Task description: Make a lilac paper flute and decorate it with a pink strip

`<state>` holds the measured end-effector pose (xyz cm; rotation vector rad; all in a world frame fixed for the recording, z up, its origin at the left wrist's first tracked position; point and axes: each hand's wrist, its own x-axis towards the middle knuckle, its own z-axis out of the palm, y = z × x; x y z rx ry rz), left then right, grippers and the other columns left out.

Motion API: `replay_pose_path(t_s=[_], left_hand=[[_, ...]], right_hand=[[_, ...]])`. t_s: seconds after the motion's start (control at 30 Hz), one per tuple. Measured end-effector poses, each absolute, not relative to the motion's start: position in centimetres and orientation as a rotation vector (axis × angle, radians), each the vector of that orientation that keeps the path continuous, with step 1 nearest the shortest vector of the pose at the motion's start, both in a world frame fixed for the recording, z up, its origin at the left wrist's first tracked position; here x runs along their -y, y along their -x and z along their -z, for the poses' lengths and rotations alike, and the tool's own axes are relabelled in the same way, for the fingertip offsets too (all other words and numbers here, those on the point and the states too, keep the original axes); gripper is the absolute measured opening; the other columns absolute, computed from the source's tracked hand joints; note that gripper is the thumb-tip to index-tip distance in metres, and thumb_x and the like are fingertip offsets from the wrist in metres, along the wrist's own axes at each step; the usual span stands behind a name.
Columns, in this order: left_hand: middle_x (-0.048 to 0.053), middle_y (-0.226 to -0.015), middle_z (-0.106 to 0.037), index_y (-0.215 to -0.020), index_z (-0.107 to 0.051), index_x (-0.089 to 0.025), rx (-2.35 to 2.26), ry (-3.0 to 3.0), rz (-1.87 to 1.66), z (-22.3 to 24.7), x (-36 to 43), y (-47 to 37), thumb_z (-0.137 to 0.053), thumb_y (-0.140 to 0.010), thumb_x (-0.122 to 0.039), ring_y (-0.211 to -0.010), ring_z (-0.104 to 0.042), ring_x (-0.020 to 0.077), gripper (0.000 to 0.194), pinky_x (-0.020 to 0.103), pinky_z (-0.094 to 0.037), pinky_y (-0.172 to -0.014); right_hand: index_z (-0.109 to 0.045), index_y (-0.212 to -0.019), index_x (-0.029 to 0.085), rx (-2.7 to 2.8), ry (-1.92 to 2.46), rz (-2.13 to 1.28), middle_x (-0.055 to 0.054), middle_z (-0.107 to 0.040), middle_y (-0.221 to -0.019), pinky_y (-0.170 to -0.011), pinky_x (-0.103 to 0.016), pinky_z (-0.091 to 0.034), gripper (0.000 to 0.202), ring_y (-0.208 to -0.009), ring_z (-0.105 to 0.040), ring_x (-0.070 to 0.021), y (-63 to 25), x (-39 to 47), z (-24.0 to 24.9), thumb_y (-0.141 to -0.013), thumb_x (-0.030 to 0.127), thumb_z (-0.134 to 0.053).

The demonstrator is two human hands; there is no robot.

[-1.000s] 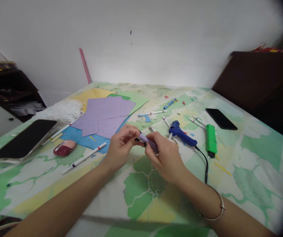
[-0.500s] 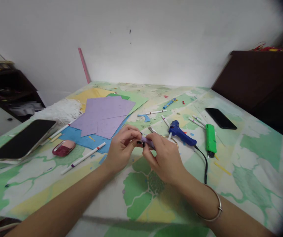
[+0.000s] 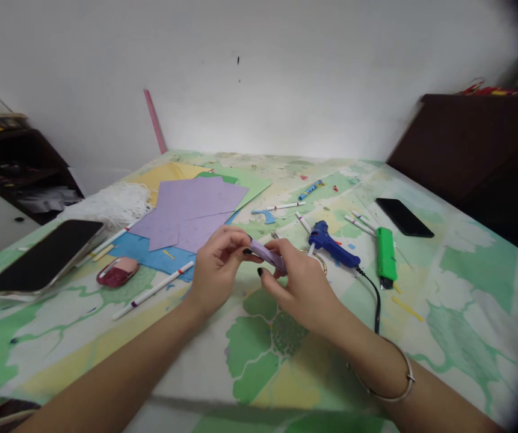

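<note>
A small purple paper piece [image 3: 266, 255] is held between both hands above the near middle of the table. My left hand [image 3: 220, 267] pinches its left end between thumb and fingers. At its right end, the fingers of my right hand [image 3: 304, 282] rest on the piece, with the thumb apart below it. Just right of my right hand lies a blue glue gun [image 3: 334, 245] with a black cord. Purple paper sheets [image 3: 191, 210] lie beyond my left hand, over a blue sheet [image 3: 144, 252].
Left are a large phone [image 3: 44, 255], a pink and red case [image 3: 118, 271], white string [image 3: 109, 204] and a marked white stick [image 3: 153, 291]. Right are a green cutter [image 3: 385, 255] and a black phone [image 3: 403, 217]. A patterned cloth [image 3: 186, 373] covers the table.
My right thumb has come away from the purple piece, and more of the piece shows between the hands. My left hand has shifted slightly left.
</note>
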<state>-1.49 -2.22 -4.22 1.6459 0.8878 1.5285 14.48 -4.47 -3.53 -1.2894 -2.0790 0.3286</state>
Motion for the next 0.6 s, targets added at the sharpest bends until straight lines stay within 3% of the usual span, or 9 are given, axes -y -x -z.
replay_pose_path(t_s=[0.27, 0.47, 0.6], left_hand=[[0.002, -0.098, -0.053, -0.08, -0.065, -0.016, -0.878, -1.508, -1.549, 4.4, 1.1, 3.0, -0.066, -0.078, -0.022, -0.076, -0.06, 0.0099, 0.006, 0.028, -0.061, -0.071], [0.008, -0.108, -0.057, -0.082, -0.072, -0.019, -0.816, -1.662, -1.396, 4.1, 1.2, 3.7, -0.068, -0.077, -0.022, -0.101, -0.058, 0.0198, 0.008, 0.028, -0.059, -0.074], [0.007, -0.113, -0.06, -0.085, -0.074, -0.022, -0.744, -1.693, -1.261, 4.1, 1.2, 3.9, -0.069, -0.076, -0.019, -0.104, -0.059, 0.0209, 0.011, 0.031, -0.056, -0.083]], right_hand=[[-0.053, -0.101, 0.018, 2.124, 1.205, -0.369, -0.003, -0.064, -0.083, -0.059, -0.025, -0.034, 0.017, -0.064, -0.053, -0.0128, -15.6, 3.7, 3.1, -0.085, 0.018, -0.048], [-0.054, -0.101, 0.019, 2.143, 1.171, -0.363, -0.002, -0.063, -0.082, -0.059, -0.024, -0.034, 0.016, -0.064, -0.052, -0.0124, -15.8, 3.6, 3.0, -0.085, 0.017, -0.049], [-0.054, -0.098, 0.018, 2.182, 1.142, -0.348, -0.003, -0.063, -0.081, -0.059, -0.024, -0.034, 0.013, -0.065, -0.053, -0.0132, -15.9, 3.8, 3.0, -0.087, 0.017, -0.047]])
